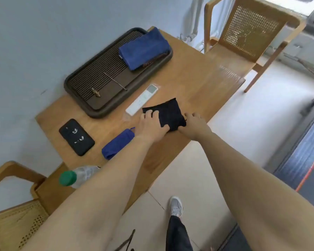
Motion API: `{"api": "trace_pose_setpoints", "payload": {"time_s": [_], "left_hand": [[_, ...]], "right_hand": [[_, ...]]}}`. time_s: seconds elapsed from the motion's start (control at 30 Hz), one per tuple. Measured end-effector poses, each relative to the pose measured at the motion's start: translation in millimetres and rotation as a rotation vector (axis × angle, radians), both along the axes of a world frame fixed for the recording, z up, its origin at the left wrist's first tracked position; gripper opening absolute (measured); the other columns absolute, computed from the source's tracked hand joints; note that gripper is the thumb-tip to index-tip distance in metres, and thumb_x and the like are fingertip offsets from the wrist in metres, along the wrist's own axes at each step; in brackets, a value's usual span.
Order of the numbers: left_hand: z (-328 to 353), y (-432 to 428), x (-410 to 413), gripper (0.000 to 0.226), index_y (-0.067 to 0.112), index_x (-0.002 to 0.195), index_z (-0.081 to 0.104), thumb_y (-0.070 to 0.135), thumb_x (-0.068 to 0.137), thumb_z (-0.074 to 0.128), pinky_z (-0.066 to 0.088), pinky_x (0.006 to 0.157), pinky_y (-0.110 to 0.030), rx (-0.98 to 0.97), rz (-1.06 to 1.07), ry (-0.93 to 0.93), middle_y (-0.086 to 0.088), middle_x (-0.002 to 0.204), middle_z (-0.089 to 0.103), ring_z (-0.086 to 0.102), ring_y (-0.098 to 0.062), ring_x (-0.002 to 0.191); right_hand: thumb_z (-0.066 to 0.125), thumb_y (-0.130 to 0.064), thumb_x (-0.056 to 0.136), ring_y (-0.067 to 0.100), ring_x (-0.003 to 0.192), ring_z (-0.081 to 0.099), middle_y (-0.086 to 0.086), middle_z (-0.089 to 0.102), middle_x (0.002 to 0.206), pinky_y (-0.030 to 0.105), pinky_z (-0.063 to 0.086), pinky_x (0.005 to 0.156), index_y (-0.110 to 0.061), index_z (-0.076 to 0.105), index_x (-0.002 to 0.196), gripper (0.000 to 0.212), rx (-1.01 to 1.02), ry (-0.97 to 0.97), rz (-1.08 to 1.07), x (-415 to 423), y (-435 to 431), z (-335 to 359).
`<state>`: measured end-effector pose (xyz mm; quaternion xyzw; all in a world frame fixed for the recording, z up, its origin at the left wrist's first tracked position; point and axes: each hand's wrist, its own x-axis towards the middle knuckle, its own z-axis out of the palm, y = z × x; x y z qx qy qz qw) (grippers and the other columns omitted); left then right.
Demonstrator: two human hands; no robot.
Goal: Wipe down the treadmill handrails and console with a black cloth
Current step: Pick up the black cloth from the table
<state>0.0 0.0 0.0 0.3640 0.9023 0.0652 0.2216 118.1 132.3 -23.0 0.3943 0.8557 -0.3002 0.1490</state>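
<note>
A folded black cloth [168, 113] lies on the wooden table [194, 82] near its front edge. My left hand [150, 126] rests on the cloth's left side, fingers curled over its edge. At the cloth's right corner, my right hand [195, 125] grips it with the fingers closed on the fabric. The treadmill shows only as a dark belt edge with a red line [304, 160] at the far right; its handrails and console are out of view.
A white remote [141, 100] lies just left of the cloth. A dark slatted tray [105, 84] holds a folded blue cloth [145, 49]. A black phone [76, 136], a blue umbrella [117, 144] and a plastic bottle [76, 177] lie nearer. Wooden chairs [250, 33] stand at both table ends.
</note>
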Motion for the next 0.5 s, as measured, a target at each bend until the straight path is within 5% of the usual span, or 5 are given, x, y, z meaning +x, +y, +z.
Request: {"api": "trace_pose_setpoints", "payload": {"time_s": [0.17,0.3,0.5], "left_hand": [[-37.7,30.7,-23.0,0.054,0.020,0.152,0.034,0.034,0.101,0.049,0.040,0.106,-0.044,0.001,0.106,0.086,-0.007,0.155,0.036,0.036,-0.032,0.138],[-45.7,25.6,-32.2,0.026,0.023,0.123,0.058,0.023,0.098,0.058,0.039,0.076,-0.031,0.099,0.129,0.162,-0.002,0.125,0.058,0.053,-0.022,0.110],[-16.3,10.8,-26.0,0.018,0.024,0.086,0.057,0.035,0.091,0.071,0.049,0.067,-0.034,0.143,0.128,0.104,0.005,0.092,0.062,0.058,-0.016,0.082]], "right_hand": [[0.057,-0.031,0.096,0.027,0.107,0.059,0.006,0.057,0.124,0.040,0.055,0.082,-0.017,0.049,0.138,0.045,-0.013,0.168,-0.081,-24.4,12.4,-29.8],[0.060,-0.022,0.093,0.018,0.083,0.062,-0.002,0.064,0.096,0.040,0.059,0.071,-0.021,0.051,0.124,0.032,-0.040,0.232,-0.162,-25.7,12.2,-40.1],[0.068,-0.017,0.088,0.014,0.082,0.061,-0.006,0.062,0.088,0.029,0.052,0.069,-0.019,0.061,0.098,0.012,-0.167,0.338,-0.343,-8.3,9.0,-23.2]]}}
